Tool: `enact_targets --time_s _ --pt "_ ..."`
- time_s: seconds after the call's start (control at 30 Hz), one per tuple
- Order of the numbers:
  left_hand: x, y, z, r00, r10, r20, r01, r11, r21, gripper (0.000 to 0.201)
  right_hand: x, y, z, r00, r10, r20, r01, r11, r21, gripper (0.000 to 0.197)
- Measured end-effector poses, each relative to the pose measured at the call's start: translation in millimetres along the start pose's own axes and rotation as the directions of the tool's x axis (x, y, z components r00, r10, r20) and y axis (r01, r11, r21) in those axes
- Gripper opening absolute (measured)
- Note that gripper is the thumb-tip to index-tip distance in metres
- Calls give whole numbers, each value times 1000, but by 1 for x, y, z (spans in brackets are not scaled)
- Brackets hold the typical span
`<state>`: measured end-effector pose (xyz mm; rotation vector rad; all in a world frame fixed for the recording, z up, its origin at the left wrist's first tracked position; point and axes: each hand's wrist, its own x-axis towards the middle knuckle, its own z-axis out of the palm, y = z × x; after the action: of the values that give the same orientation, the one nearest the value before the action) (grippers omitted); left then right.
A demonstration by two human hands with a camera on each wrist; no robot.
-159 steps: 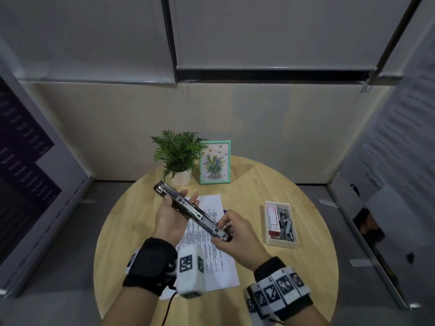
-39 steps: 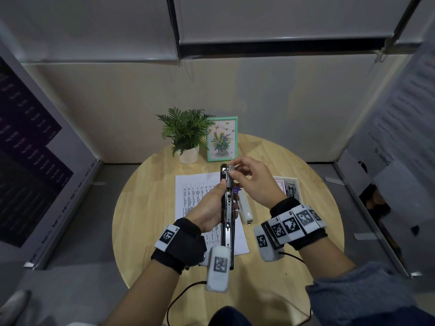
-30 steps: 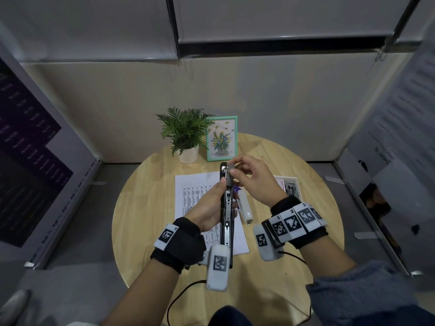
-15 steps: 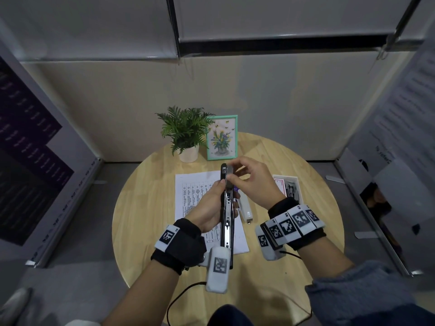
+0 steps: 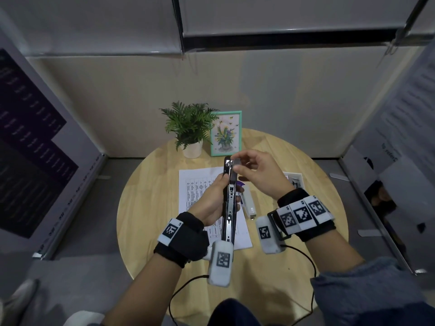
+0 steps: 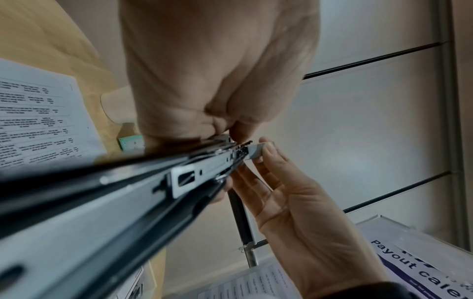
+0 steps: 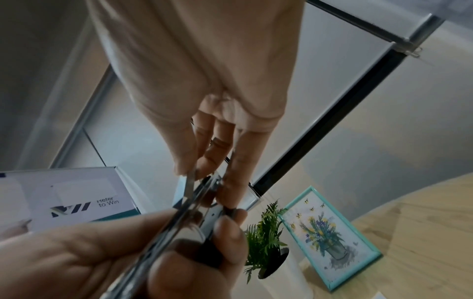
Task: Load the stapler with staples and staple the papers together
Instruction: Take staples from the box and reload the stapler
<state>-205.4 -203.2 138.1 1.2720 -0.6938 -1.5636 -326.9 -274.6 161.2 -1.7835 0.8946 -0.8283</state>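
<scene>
A black and metal stapler (image 5: 227, 208) is folded out flat and held above the table, pointing away from me. My left hand (image 5: 215, 200) grips its middle, fingers curled round the rail (image 6: 179, 178). My right hand (image 5: 253, 172) pinches a grey staple strip (image 5: 236, 164) between thumb and fingers, right at the stapler's far end (image 7: 204, 200). In the left wrist view the staple strip (image 6: 258, 150) meets the open channel's tip. The printed papers (image 5: 195, 189) lie flat on the table below both hands.
The round wooden table (image 5: 146, 208) also bears a potted plant (image 5: 189, 128) and a teal picture frame (image 5: 226, 134) at the back. A small white oblong object (image 5: 248, 204) lies on the papers. A white tray (image 5: 294, 181) is half hidden behind my right wrist.
Since 5.3 s ago the stapler has turned to point away, and my right hand has gone from its near end to its far end. Over the last second the fingers shifted only slightly.
</scene>
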Motion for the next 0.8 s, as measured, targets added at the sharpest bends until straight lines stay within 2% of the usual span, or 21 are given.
enact_targets --time_s 0.43,0.8 --pt "-1 2 1 999 -32 3 32 999 -12 27 0 -2 1 1000 11 -10 -11 1000 -14 20" --pt "-1 -1 0 1000 -12 19 12 1000 10 32 -1 -2 3 1000 2 -22 -4 997 -73 18"
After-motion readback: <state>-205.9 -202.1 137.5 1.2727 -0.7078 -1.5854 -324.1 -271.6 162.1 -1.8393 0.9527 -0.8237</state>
